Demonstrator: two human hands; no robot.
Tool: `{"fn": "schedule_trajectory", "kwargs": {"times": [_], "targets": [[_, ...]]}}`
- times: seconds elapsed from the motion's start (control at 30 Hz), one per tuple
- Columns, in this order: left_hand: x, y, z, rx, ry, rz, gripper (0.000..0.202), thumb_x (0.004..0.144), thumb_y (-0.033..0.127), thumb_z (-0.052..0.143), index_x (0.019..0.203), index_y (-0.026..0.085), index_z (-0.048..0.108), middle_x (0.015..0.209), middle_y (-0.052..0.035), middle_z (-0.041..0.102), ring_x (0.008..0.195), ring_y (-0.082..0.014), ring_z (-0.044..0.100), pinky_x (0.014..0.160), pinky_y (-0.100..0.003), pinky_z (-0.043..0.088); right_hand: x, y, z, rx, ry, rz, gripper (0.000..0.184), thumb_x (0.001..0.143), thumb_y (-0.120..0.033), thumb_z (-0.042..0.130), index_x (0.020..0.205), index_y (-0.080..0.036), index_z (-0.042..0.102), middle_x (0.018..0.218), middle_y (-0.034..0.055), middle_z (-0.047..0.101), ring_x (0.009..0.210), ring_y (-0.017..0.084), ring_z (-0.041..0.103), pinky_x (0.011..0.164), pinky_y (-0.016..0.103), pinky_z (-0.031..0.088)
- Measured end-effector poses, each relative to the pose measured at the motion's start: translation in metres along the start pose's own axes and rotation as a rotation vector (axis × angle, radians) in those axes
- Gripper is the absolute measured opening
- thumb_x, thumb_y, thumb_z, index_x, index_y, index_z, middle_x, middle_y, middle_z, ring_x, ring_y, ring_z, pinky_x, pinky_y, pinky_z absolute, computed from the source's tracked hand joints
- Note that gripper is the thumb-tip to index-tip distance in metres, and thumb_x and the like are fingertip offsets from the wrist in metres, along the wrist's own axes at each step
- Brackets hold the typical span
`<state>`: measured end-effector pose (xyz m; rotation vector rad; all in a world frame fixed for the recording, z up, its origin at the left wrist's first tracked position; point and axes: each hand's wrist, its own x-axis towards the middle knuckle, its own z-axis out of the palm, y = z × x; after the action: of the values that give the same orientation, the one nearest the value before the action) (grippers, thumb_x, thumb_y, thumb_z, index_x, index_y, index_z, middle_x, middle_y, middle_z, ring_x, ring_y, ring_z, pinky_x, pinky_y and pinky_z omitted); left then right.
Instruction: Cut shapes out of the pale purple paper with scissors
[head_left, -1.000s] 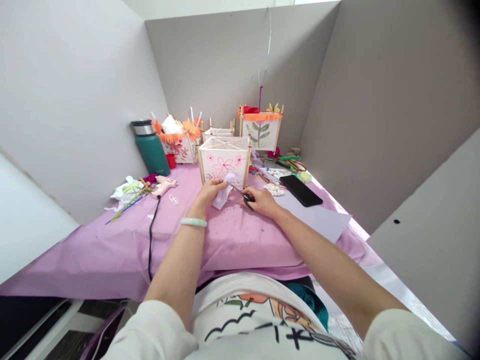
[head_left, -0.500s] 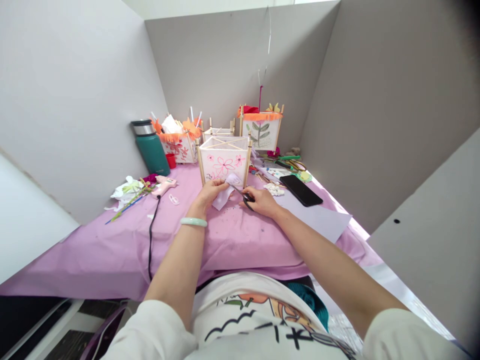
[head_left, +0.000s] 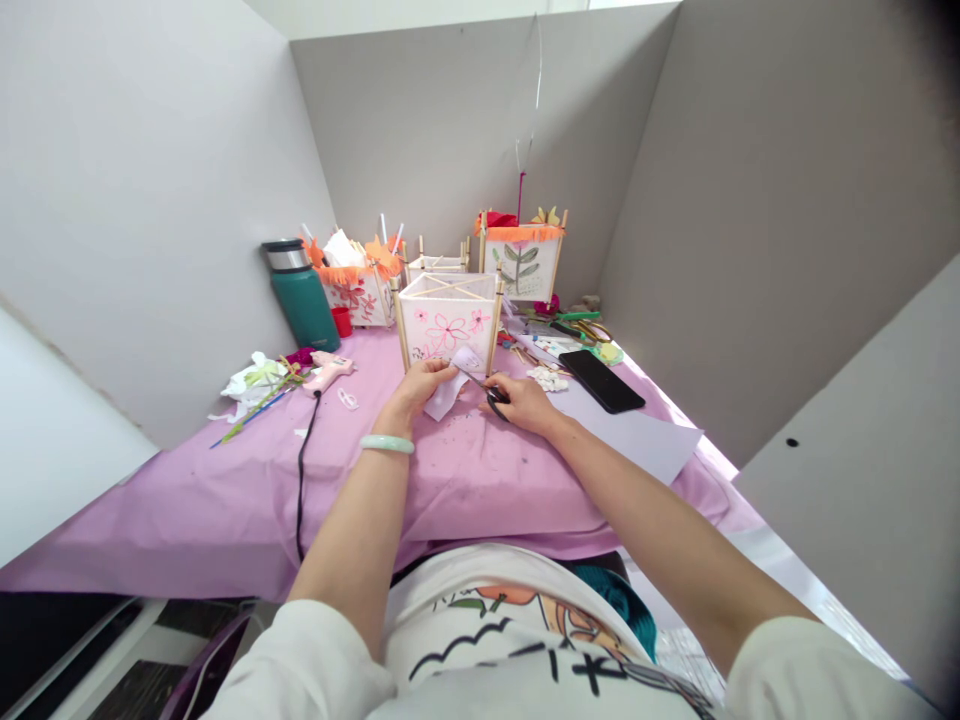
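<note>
My left hand point(head_left: 420, 388) pinches a small piece of pale purple paper point(head_left: 444, 400) near the middle of the table. A pair of black-handled scissors point(head_left: 496, 398) is gripped in my right hand point(head_left: 521, 402), its blades pointing left at the paper. Whether the blades are apart is too small to tell. Just behind both hands stands a square lantern frame point(head_left: 450, 312) of wooden sticks with white sides and pink drawn flowers. The paper overlaps its lower edge in the view.
A green bottle point(head_left: 304, 305) and pink glue gun point(head_left: 330, 371) with a black cord lie left. A phone point(head_left: 602, 381) rests on a purple sheet point(head_left: 645, 435) at right. Behind stand an orange-trimmed lantern point(head_left: 521, 262) and another holding paper pieces point(head_left: 356, 295). Grey panels enclose the table.
</note>
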<state>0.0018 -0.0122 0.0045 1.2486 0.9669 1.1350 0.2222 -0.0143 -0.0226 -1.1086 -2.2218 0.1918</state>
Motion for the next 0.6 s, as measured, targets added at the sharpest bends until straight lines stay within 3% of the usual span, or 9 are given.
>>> {"fn": "schedule_trajectory", "kwargs": {"times": [0.27,0.6], "targets": [[0.0003,-0.0001,0.0003,0.009,0.004,-0.009,0.016,0.075,0.027,0.076,0.078,0.012,0.072,0.067,-0.0065,0.071,0.055,-0.0164,0.063,0.053,-0.025,0.047,0.0007,0.0004,0.0,-0.02,-0.005,0.011,0.031,0.082,-0.039,0.075,0.108,-0.022,0.07,0.081,0.0014,0.075,0.069,0.017,0.065,0.065,0.024,0.039],[-0.0018,0.0031,0.0031,-0.013,0.001,-0.015,0.023,0.071,0.031,0.08,0.078,0.011,0.07,0.067,-0.0069,0.07,0.056,-0.0176,0.065,0.055,-0.027,0.049,0.0002,-0.0009,-0.0004,-0.032,-0.005,0.033,0.032,0.082,-0.038,0.075,0.11,-0.022,0.07,0.082,0.0016,0.075,0.07,0.017,0.066,0.065,0.024,0.039]]}}
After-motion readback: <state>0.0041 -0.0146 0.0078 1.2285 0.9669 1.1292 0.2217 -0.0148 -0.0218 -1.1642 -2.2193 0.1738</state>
